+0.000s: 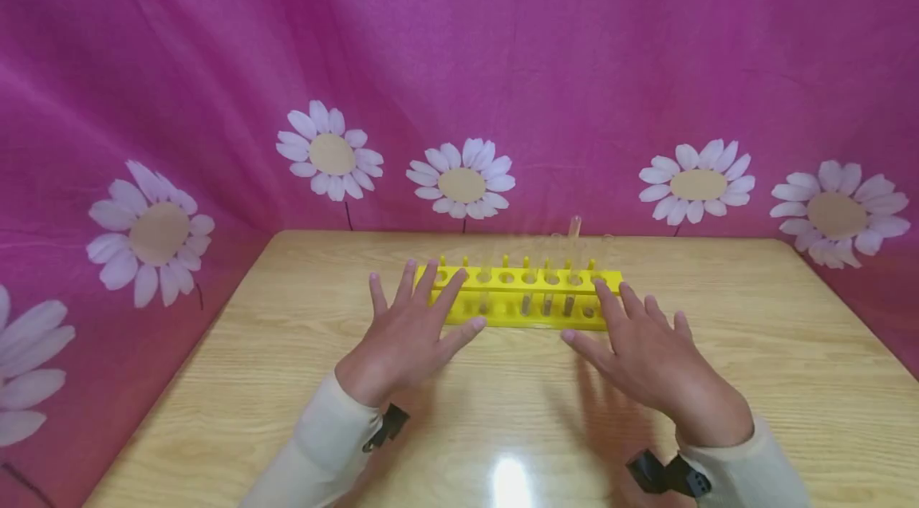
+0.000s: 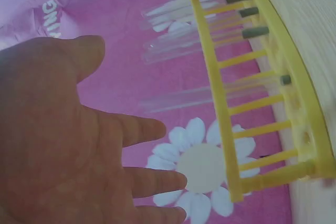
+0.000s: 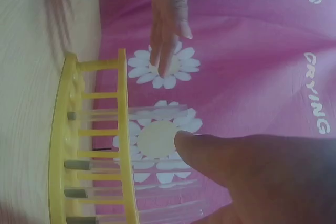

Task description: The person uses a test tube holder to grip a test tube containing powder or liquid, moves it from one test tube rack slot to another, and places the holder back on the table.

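Observation:
A yellow test tube rack stands on the wooden table, with several clear test tubes upright in its holes. Dark matter shows at the bottoms of the tubes in both wrist views. One tube stands apart from the group toward the rack's right end. My left hand is spread, palm down, at the left end of the rack. At the right end is my right hand, its fingers also spread. Neither holds anything; whether the fingertips touch the rack I cannot tell.
The table runs back to a pink cloth printed with white daisies, which also hangs at both sides. A black wrist camera sits on the right sleeve, another on the left.

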Available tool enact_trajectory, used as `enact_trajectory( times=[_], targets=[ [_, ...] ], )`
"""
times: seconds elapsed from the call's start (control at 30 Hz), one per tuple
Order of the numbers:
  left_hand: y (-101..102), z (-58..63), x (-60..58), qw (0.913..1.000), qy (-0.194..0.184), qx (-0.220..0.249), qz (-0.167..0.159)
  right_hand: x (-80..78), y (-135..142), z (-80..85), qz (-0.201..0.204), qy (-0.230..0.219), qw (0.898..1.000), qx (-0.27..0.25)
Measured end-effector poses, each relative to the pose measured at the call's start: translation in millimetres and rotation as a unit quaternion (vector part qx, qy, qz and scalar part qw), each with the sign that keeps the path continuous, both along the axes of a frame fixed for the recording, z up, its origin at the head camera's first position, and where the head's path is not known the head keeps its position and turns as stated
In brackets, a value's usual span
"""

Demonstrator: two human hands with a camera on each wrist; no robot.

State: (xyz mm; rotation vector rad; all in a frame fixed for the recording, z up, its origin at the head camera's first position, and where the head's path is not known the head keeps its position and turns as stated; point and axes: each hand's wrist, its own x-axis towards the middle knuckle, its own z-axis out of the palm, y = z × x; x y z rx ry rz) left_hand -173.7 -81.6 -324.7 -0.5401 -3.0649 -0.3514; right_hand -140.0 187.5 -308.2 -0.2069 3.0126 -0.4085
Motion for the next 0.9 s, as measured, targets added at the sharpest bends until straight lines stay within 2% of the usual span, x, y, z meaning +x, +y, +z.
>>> enact_trajectory(
  times=[0.33,0.57,0.7,0.9],
  targets=[
    [-8.6,-11.7,-17.5,0.9995,0.000,0.011,0.028,-6.6,6.4,-4.7,-0.010,-0.004,1.000,0.002],
    [-15.2,-16.9,-27.3,0.9980,0.003,0.041,0.048,-10.9,7.6,-5.5,-0.020,-0.011,1.000,0.012],
    [-18.2,-20.3,-32.2,0.9960,-0.004,0.075,0.049,-13.9,10.2,-8.7,-0.029,-0.015,0.999,0.018],
    [-20.6,-27.1,-40.7,0.9923,-0.001,0.120,0.031,-20.8,19.0,-12.2,-0.041,-0.050,0.998,0.019]
  ],
)
